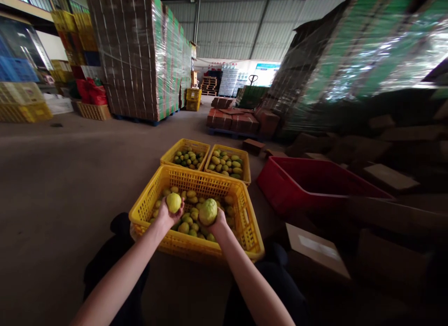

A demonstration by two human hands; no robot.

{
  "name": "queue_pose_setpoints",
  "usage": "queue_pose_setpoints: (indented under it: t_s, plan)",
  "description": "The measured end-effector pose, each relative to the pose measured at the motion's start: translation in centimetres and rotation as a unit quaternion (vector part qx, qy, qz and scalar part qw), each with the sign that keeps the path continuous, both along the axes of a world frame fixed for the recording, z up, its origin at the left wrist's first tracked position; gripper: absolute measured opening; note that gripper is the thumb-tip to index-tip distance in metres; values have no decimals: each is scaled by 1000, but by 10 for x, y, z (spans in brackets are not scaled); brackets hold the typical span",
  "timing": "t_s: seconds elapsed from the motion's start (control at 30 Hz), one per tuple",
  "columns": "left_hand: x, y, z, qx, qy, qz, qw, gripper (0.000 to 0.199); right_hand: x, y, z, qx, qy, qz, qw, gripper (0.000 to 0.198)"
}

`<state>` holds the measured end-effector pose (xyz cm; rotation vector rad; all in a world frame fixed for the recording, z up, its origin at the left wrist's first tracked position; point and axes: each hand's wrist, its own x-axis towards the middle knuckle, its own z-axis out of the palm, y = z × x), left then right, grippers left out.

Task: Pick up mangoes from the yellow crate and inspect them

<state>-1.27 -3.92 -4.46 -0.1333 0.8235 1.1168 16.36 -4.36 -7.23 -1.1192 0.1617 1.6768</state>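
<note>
yellow-green fruits (208,212), yellow lattice-patterned crate (196,246), red tub (280,190), brown-and-green stack (154,60)

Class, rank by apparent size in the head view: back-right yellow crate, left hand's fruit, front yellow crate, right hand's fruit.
1. Front yellow crate
2. Back-right yellow crate
3. Fruit in right hand
4. Fruit in left hand

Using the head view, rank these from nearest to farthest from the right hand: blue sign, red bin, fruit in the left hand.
1. Fruit in the left hand: just left of the right hand.
2. Red bin: off to the right.
3. Blue sign: far ahead, in the background.
</note>
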Motion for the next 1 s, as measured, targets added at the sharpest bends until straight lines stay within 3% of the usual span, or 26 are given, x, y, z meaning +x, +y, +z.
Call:
queue_pose_setpoints:
  t_s: [0.33,0.5,0.7,0.87,1.0]
  plan:
    - [-23,-9,14,-22,-18,60,998,28,-7,-2,9,-55,-27,-37,997,20]
    - [-27,-8,10,-4,1,79,997,31,-9,-4,5,-57,-23,-35,998,21]
    - [-23,-2,1,-4,17,156,988,23,-14,-5,2,-80,-16,-23,996,21]
    - [-12,2,-7,-22,13,82,996,22,-16,-1,0,-84,-25,-35,996,19]
    - [-6,-1,-6,5,-23,70,997,27,-19,3,-2,-68,-20,-31,997,20]
